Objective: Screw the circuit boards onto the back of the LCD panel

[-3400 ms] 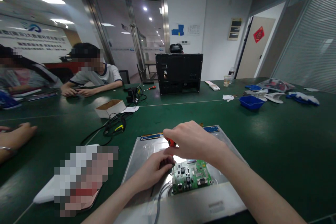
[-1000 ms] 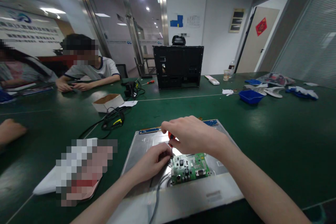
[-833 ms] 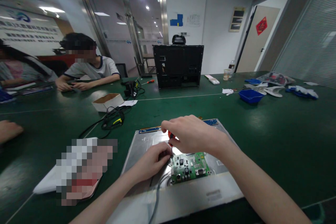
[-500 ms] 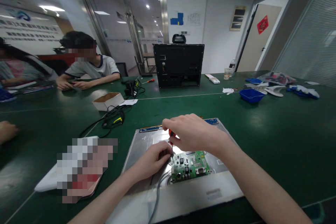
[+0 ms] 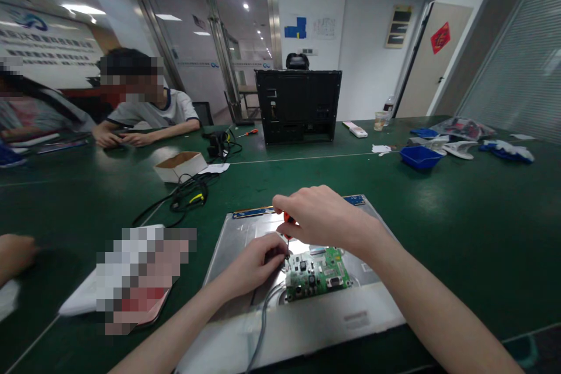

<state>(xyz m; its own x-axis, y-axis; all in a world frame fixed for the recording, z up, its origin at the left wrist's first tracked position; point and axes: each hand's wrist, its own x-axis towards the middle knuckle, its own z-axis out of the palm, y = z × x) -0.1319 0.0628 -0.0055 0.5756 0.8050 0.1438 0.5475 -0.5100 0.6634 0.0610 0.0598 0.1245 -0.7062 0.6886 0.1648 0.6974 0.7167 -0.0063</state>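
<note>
A green circuit board point(image 5: 318, 274) lies on the silver metal back of a flat display panel point(image 5: 324, 318). My right hand point(image 5: 322, 213) is closed round the orange-and-black handle of a screwdriver point(image 5: 288, 219), held upright above the board's upper left corner. The shaft points down to that corner, where the tip is hard to make out. My left hand point(image 5: 265, 257) rests on the panel with its fingers pinched together beside the tip. Anything between those fingertips is hidden. A grey cable point(image 5: 263, 327) runs from the board's left side toward me.
Left of the panel lie a pink phone-like item point(image 5: 151, 298), black cables point(image 5: 186, 196) and an open box point(image 5: 180, 166). A black monitor casing point(image 5: 298, 106) stands beyond. A blue tray point(image 5: 421, 157) sits at right. Another person's hand point(image 5: 15, 254) is at the left edge.
My right hand and the screwdriver have shifted only slightly, with more of the orange handle showing. At the left edge, another person's hand has moved further in, with something white below it.
</note>
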